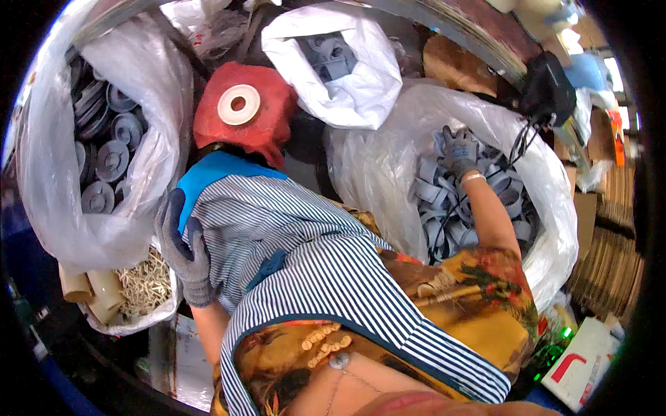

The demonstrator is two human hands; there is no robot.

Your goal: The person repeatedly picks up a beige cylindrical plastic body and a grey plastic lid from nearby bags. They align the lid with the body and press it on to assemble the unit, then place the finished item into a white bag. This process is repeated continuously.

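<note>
My left hand (184, 249), in a grey and dark-blue work glove, hangs beside my striped apron (319, 270). Its fingers are stretched out and nothing is in them. To the right, my right hand (459, 154) reaches into a large clear plastic bag (378, 159). Its gloved fingers are spread over loose grey plastic ring-shaped pieces (433, 194), and no piece is visibly gripped. Ahead of me, a cream flanged disc with a centre hole (225, 104) lies on a red cloth-covered surface (267, 132).
At left stands a clear bag (163, 90) of dark grey flanged discs (112, 161). Below it is a white sack (135, 324) holding small pale pieces and tubes. A white sack (378, 97) of grey parts stands ahead. Stacked cardboard (610, 270) is at far right.
</note>
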